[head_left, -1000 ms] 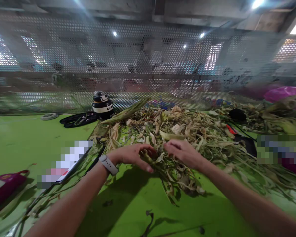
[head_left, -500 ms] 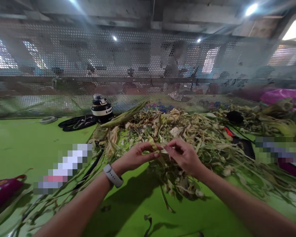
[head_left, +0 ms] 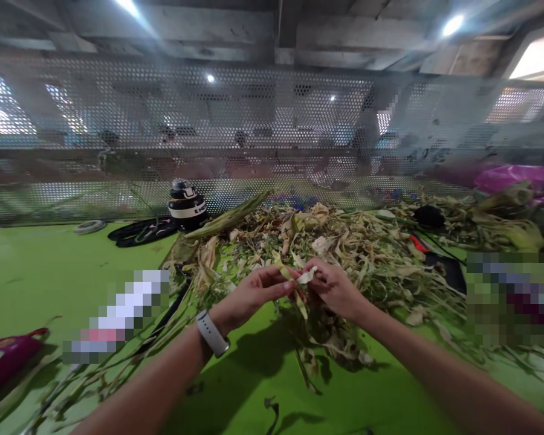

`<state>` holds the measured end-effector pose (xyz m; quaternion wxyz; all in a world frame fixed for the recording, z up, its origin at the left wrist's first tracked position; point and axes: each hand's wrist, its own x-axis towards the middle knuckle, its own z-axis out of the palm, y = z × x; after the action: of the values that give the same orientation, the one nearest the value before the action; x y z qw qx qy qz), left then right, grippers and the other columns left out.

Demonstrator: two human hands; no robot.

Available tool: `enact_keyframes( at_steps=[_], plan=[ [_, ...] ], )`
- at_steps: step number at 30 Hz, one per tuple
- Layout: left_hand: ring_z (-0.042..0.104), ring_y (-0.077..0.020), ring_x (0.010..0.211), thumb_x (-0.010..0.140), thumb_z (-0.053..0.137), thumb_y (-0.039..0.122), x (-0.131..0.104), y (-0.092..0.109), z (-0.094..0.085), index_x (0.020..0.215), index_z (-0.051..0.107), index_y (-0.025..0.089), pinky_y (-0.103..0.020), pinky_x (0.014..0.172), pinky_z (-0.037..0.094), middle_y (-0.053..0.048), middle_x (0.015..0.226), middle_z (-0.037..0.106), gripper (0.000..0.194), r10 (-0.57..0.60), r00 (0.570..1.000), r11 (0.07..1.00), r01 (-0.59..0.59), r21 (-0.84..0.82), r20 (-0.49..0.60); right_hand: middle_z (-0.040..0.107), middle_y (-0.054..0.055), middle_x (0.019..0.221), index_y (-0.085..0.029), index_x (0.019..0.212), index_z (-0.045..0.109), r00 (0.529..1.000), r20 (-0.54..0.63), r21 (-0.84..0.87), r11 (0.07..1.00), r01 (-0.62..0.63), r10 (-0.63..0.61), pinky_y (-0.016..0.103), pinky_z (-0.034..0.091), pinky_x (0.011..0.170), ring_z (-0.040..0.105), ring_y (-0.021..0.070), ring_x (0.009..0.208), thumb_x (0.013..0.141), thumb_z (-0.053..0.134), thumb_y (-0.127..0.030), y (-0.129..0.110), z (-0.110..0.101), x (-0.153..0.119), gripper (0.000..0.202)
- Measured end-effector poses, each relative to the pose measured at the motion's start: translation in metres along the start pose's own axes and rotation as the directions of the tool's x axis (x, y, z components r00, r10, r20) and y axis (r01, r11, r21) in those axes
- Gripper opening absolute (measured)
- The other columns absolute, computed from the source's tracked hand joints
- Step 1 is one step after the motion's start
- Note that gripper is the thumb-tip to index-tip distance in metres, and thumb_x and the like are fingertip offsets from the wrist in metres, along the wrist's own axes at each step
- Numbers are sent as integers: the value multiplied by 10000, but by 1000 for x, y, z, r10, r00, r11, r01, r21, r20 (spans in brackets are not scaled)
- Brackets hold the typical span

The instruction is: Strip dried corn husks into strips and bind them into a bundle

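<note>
Near the middle of the view, my left hand (head_left: 254, 294) pinches a pale yellow-green leaf strip (head_left: 301, 304) between thumb and fingers. My right hand (head_left: 338, 290) is close beside it, fingers closed on a whitish leaf piece (head_left: 307, 276) that curls toward the strip. Whether the two pieces are joined I cannot tell. A grey-white watch band circles my left wrist. Behind and below the hands lies a large heap of dried leaves and stems (head_left: 353, 241), spread over the green table (head_left: 236, 399).
A black bottle (head_left: 188, 208) with a white band stands behind left, beside a flat black item (head_left: 140, 231) and a pale ring (head_left: 89, 226). Magenta packet (head_left: 13, 359) at left; blurred-out long item (head_left: 122, 311); dark tray (head_left: 446, 272) and purple bag (head_left: 517, 180) at right. Perforated screen (head_left: 254, 133) behind.
The strip now hangs below my left fingers, and the whitish piece shows more clearly. My right hand has turned slightly, its fingers more curled. The view has tilted up a little.
</note>
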<state>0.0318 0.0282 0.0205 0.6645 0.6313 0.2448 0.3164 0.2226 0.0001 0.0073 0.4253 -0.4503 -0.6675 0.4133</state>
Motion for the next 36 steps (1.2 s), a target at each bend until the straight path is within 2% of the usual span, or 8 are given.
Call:
enact_keyframes(
  at_steps=[4,14,16,19,21,27,31,36],
  plan=[
    [551,-112,701,721,674,298,3,-5,2,918,689,194,-262,738,419,-8,769,657,222,-12,999,999,11,-37,-34,461,-55,510,-206,732,450,1000,0,-26,999,25,-25,202,315,445,423,93,442,857,446,-441,4,-2,1,266],
    [537,-103,679,725,679,276,4,-8,1,892,690,166,-233,697,396,-9,728,652,200,-20,999,997,24,-78,49,494,-30,515,-181,650,481,998,-52,-233,972,28,-42,199,339,467,469,99,473,850,428,-470,0,-2,6,355],
    [554,-114,705,719,684,278,5,-8,3,883,689,172,-243,729,401,-11,735,664,195,-4,1000,993,5,-122,7,496,-37,525,-187,709,501,996,-77,-198,980,24,-40,197,343,455,466,96,458,850,432,-461,1,-4,8,316],
    [575,-134,811,727,675,293,7,-8,4,952,675,195,-248,799,396,-20,829,690,245,36,990,985,-58,-165,-137,473,-66,499,-209,877,492,967,-255,-126,992,-16,-17,197,327,406,425,95,389,863,404,-477,0,-8,6,282],
    [573,-140,865,756,643,307,9,-8,5,1015,657,199,-237,814,392,-28,896,691,282,55,972,985,-90,-147,-227,438,-75,462,-209,853,484,940,-338,-166,986,-25,-33,202,322,406,400,96,370,884,355,-490,-4,-8,3,310],
    [578,-139,922,749,646,277,10,-10,10,970,670,190,-223,850,396,-23,928,693,239,57,946,965,-134,-225,-320,493,-22,531,-186,621,465,985,-106,-424,902,79,-136,214,346,506,464,104,504,900,366,-431,-15,7,-6,385],
    [610,-128,840,726,670,255,12,-15,18,940,663,185,-226,819,425,-8,830,706,225,40,922,931,-174,-320,-385,469,-34,490,-190,607,457,986,-130,-367,929,53,-107,216,338,494,447,100,468,890,401,-409,-15,10,-5,363],
    [618,-121,871,715,675,225,11,-16,28,922,652,215,-212,823,440,5,892,702,208,-17,892,860,-217,-462,-451,520,-19,552,-182,673,492,986,-164,-144,989,-44,20,222,343,487,464,109,499,891,340,-498,-10,10,-4,413]
  ],
)
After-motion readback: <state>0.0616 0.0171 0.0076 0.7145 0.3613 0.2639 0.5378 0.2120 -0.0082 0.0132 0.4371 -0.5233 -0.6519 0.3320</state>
